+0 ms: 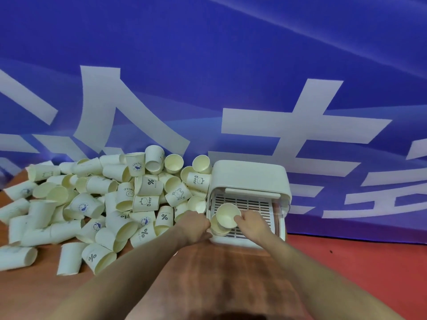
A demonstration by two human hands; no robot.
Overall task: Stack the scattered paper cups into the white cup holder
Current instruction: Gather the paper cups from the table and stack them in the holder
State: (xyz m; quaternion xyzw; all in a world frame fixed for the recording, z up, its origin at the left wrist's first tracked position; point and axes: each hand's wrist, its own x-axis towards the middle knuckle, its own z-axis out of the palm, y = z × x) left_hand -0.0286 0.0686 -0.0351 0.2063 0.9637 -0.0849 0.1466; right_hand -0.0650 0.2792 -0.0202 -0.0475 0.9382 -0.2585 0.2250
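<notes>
Cup [227, 217]: light, thin-walled, crushable; right hand [251, 224] pinches its rim over holder [249, 179]. Left hand [194, 225] grips stack [218, 227] beneath.

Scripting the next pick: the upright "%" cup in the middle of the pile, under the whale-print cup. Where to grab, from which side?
Take the "%" cup across its side wall, fingers on either flank, coming from above and the near side. It stands mouth-down with the narrow closed base on top, so there is no open rim to pinch. Neighbouring cups in the pile crowd its lower wall; likely grip high.
</notes>
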